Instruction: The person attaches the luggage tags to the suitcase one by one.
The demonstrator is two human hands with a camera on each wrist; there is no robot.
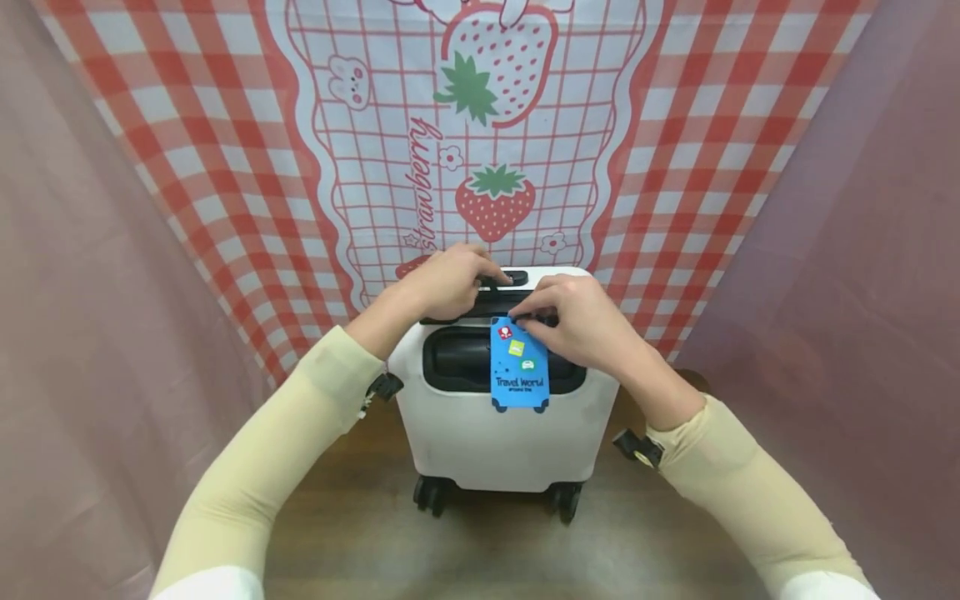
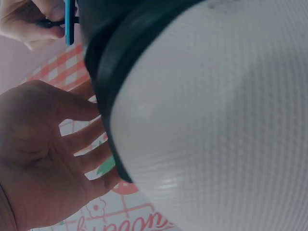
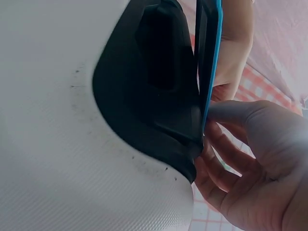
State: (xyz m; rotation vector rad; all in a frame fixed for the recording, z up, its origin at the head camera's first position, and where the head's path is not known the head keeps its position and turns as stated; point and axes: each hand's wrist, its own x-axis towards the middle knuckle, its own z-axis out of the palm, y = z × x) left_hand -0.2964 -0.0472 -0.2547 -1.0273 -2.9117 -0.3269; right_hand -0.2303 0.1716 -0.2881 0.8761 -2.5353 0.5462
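Note:
A white suitcase (image 1: 510, 450) stands upright with a black recessed panel (image 1: 453, 358) near its top. A blue luggage tag (image 1: 520, 367), printed with "Travel World", hangs in front of that recess. My right hand (image 1: 581, 321) pinches the tag at its upper end, thumb and fingers on the black strap (image 2: 48, 22) seen in the left wrist view. My left hand (image 1: 453, 283) rests over the black top handle area, its fingers reaching to the black edge (image 2: 115, 159). The right wrist view shows the tag edge-on, beside the right hand (image 3: 260, 159).
Behind the suitcase hangs a red-and-white checked cloth (image 1: 697, 125) with strawberry prints. Pinkish cloth panels (image 1: 97, 333) flank both sides. The suitcase stands on black wheels (image 1: 566, 500) on a brownish floor (image 1: 480, 558).

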